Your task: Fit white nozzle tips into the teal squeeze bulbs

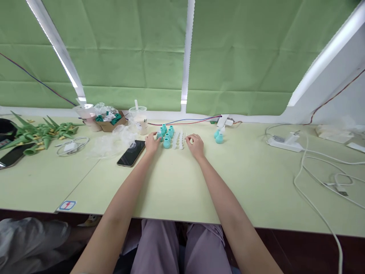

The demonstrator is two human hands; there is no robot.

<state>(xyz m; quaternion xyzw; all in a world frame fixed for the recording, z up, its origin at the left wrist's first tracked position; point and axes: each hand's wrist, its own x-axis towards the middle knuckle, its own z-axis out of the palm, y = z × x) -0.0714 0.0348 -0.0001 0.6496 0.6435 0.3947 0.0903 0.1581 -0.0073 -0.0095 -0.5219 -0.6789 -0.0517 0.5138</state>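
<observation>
My left hand (152,143) has its fingertips against a turquoise bulb-shaped piece (159,135) at the left edge of a small cluster. Several like it, with round bodies and short open necks, stand close together, among them a front turquoise piece (166,143). Just right of the cluster are rows of small white parts (180,140), too small to name. Beside these rows rests my right hand (196,145), thumb and forefinger brought together in a pinch. Whatever lies between those fingertips is too small to make out.
Left of my left hand lie a phone (131,153) and a crumpled clear bag (110,142). Behind stand drink cups (140,121) and a filled cardboard box (110,125). More turquoise pieces (219,138) sit to the right, before a power strip (285,144) with loose cables.
</observation>
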